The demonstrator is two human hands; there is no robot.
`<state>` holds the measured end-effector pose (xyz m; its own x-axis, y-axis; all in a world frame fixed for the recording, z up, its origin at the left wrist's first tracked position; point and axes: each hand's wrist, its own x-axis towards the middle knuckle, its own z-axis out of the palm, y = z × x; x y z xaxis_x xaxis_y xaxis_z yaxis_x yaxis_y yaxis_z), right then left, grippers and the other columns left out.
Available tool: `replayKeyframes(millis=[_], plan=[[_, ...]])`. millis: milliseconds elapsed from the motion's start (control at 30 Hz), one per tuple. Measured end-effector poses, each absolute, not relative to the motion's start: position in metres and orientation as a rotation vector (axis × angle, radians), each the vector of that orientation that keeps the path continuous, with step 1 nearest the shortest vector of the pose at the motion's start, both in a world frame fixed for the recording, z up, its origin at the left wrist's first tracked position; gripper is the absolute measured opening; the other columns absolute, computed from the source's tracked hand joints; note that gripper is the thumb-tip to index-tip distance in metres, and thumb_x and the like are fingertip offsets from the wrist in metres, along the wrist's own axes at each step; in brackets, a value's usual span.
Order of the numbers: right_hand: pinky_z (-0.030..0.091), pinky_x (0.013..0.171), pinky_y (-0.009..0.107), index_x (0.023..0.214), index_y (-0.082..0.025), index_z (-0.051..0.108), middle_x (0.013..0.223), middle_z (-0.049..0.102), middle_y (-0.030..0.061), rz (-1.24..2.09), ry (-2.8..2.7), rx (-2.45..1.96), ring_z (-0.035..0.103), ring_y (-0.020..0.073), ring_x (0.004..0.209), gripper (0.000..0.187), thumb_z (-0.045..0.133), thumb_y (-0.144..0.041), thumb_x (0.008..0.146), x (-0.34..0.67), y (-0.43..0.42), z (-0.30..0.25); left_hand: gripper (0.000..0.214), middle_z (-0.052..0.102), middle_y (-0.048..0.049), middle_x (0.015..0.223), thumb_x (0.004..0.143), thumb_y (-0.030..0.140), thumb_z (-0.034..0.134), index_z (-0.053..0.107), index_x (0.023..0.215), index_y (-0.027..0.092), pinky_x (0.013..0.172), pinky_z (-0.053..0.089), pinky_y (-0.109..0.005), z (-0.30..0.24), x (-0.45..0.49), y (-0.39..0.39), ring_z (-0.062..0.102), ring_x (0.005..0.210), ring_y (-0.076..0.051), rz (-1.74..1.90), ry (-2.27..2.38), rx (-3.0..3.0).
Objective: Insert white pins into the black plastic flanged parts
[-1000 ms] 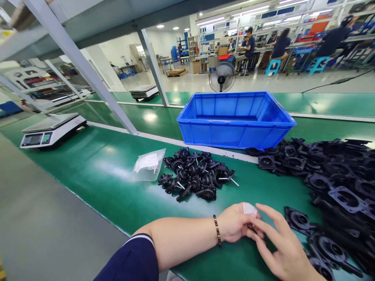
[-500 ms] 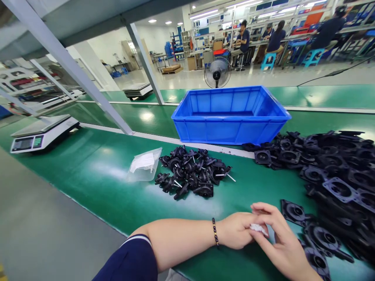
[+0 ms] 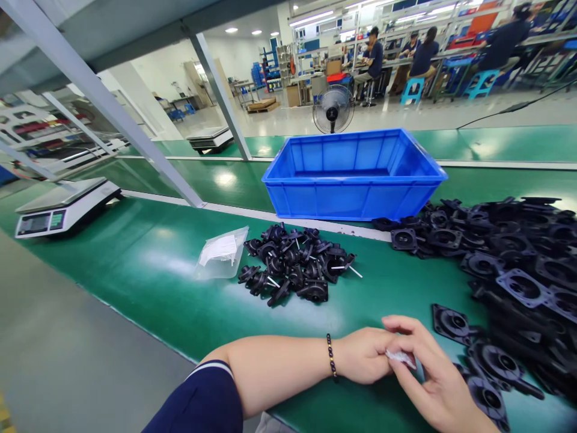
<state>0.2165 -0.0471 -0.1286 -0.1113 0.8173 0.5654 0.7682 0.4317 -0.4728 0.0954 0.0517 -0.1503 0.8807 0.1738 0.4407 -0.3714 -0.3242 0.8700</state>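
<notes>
My left hand [image 3: 364, 356], a beaded bracelet at its wrist, is closed round a bunch of thin white pins [image 3: 399, 359]; only their ends show. My right hand [image 3: 433, 376] meets it from the right, thumb and fingers curled together at those ends. Past my hands lies a small pile of black plastic parts [image 3: 295, 264], several with a white pin sticking out. Close to the right hand sits a flat square black part [image 3: 451, 323], at the edge of a much larger heap of black housings [image 3: 518, 252].
A blue bin [image 3: 354, 201] stands behind the small pile. A clear plastic bag [image 3: 222, 255] with a white paper lies left of it. A weighing scale [image 3: 67, 204] is at the far left. Slanted metal posts [image 3: 220, 90] rise from the green bench. Several people sit beyond.
The right hand's fingers have shifted slightly over the white pins, and the thumb has moved a little. The left hand and the black parts stay in place.
</notes>
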Motion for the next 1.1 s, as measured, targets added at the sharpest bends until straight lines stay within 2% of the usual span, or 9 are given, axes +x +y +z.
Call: replayKeyframes(millis=[400,800,967,1033,1100], plan=[[0.04,0.09,0.023,0.096,-0.014,0.045,0.108,0.045,0.0123,0.055,-1.838,-1.284,0.045,0.0129,0.106,0.021,0.049,-0.008,0.076,0.2155,-0.0433,-0.1352,0.015,0.053,-0.0046,0.078,0.079,0.008,0.036,0.05,0.082,0.009,0.077,0.042,-0.018,-0.1475,0.0947,0.0533,0.049,0.076,-0.009,0.57,-0.184,1.837],[0.042,0.084,0.024,0.082,-0.015,0.045,0.104,0.046,0.0111,-0.029,-1.866,-1.29,0.047,0.0138,0.103,0.01,0.048,-0.008,0.076,0.2142,-0.0416,-0.1269,0.014,0.054,-0.0055,0.078,0.079,0.011,0.035,0.049,0.079,0.01,0.073,0.042,-0.019,-0.1487,0.0955,0.0535,0.05,0.074,-0.01,0.515,-0.158,1.943],[0.043,0.085,0.025,0.081,-0.014,0.045,0.106,0.046,0.0119,0.027,-1.8,-1.268,0.047,0.0155,0.105,0.011,0.049,-0.006,0.075,0.2159,-0.0456,-0.13,0.014,0.055,-0.005,0.08,0.08,0.013,0.038,0.051,0.076,0.011,0.078,0.041,-0.021,-0.1493,0.0955,0.0522,0.051,0.079,-0.011,0.41,0.009,1.891],[0.043,0.085,0.028,0.082,-0.014,0.046,0.104,0.046,0.012,0.092,-1.717,-1.226,0.047,0.0167,0.105,0.013,0.048,-0.004,0.075,0.2184,-0.0483,-0.1304,0.011,0.053,-0.0031,0.074,0.079,0.012,0.042,0.051,0.073,0.011,0.074,0.041,-0.02,-0.1493,0.0959,0.0517,0.049,0.074,-0.009,0.341,0.123,1.832],[0.045,0.083,0.03,0.084,-0.014,0.047,0.099,0.048,0.0115,0.124,-1.581,-1.176,0.049,0.0169,0.101,0.015,0.048,-0.002,0.075,0.2218,-0.0496,-0.13,0.011,0.051,-0.001,0.069,0.08,0.02,0.047,0.051,0.075,0.01,0.06,0.039,-0.017,-0.1509,0.0969,0.0517,0.045,0.059,-0.005,0.268,0.203,1.64]])
